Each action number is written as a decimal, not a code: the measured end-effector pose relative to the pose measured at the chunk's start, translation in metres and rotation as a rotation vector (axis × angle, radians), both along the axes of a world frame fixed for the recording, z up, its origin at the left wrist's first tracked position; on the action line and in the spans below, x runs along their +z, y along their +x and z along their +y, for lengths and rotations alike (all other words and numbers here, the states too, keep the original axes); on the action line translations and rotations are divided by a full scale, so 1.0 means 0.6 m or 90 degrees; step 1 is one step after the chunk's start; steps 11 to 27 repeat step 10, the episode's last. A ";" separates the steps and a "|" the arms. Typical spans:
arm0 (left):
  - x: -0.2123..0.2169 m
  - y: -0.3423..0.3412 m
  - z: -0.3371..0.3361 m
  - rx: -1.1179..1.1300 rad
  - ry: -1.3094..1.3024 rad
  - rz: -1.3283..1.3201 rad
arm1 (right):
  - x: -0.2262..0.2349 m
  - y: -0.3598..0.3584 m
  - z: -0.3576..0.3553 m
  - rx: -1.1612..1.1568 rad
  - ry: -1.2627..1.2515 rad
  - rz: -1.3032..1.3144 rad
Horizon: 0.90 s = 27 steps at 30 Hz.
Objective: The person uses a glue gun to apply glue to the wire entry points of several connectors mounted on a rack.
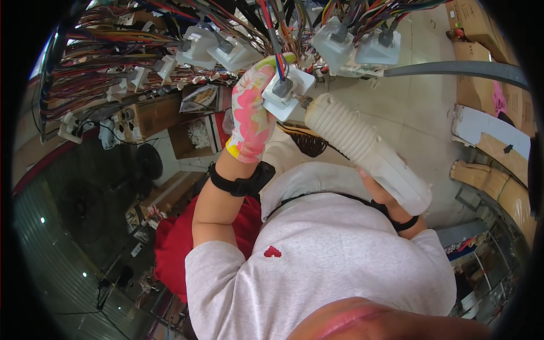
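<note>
My left hand [253, 110], in a white glove with a pink floral pattern, is closed on a white square plastic part [304, 81]. A grey connector [283, 87] with red, blue and dark wires sits in the middle of that part. My right hand [375, 186] grips a white handheld power tool [362, 144] with a ribbed barrel from beneath, so most of its fingers are hidden. The tool's short metal tip [305, 101] points at the near right edge of the plastic part. Whether the tip touches it, I cannot tell.
Similar white parts [334, 46] hang on bundles of coloured wires [113, 51] across the top and upper left. A dark curved bar [453, 68] reaches in from the right. Cardboard boxes [476, 68] stand at far right; an open box [187, 139] is at left, near a dark fan [149, 161].
</note>
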State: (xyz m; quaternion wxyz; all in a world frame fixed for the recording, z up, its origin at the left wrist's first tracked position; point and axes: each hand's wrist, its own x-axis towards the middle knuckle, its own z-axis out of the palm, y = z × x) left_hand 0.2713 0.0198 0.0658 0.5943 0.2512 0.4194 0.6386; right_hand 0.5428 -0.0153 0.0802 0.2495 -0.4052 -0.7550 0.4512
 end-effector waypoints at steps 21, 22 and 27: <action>0.002 -0.004 0.006 0.016 -0.077 0.017 | 0.010 -0.004 0.001 0.010 0.028 0.010; 0.002 -0.004 0.006 0.016 -0.077 0.017 | 0.010 -0.004 0.001 0.010 0.028 0.010; 0.002 -0.004 0.006 0.016 -0.077 0.017 | 0.010 -0.004 0.001 0.010 0.028 0.010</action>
